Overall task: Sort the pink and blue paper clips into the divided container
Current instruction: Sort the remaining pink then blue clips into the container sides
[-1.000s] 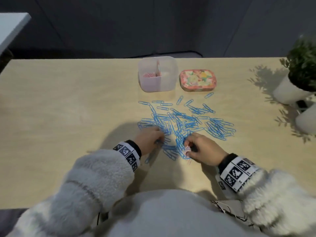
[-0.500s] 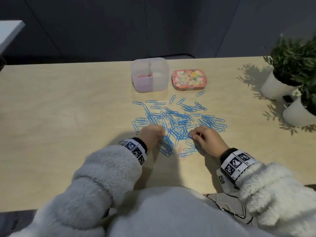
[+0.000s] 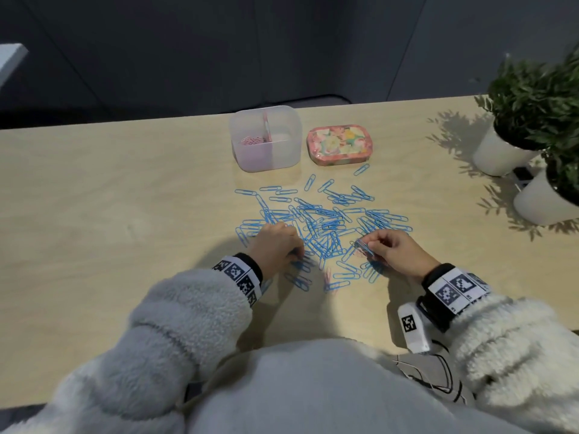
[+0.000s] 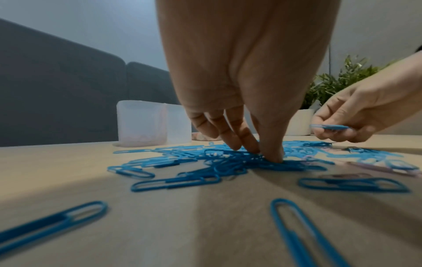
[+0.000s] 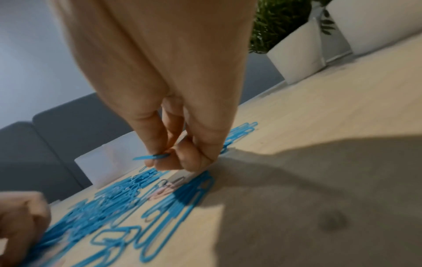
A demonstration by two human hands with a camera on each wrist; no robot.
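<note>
Blue paper clips [image 3: 322, 220] lie spread in a pile mid-table. My left hand [image 3: 293, 252] is at the pile's near left, its thumb and fingertips [image 4: 271, 155] gathered down on blue clips in the heap. At the near right, my right hand [image 3: 374, 247] is raised slightly and pinches a few blue clips [image 5: 150, 157] between thumb and fingers. A pink clip [image 3: 328, 275] lies at the near edge between my hands. The clear divided container [image 3: 282, 151] stands behind the pile, with pink clips [image 3: 250, 140] in its left compartment.
A flowered pink tin [image 3: 340, 145] sits to the right of the container. Two white pots with green plants [image 3: 501, 151] stand at the far right of the table. The table's far edge runs just behind the container.
My right hand has moved right from the near middle of the pile and now holds blue clips above the table. A pink clip lies where it was. The left hand has barely moved.
</note>
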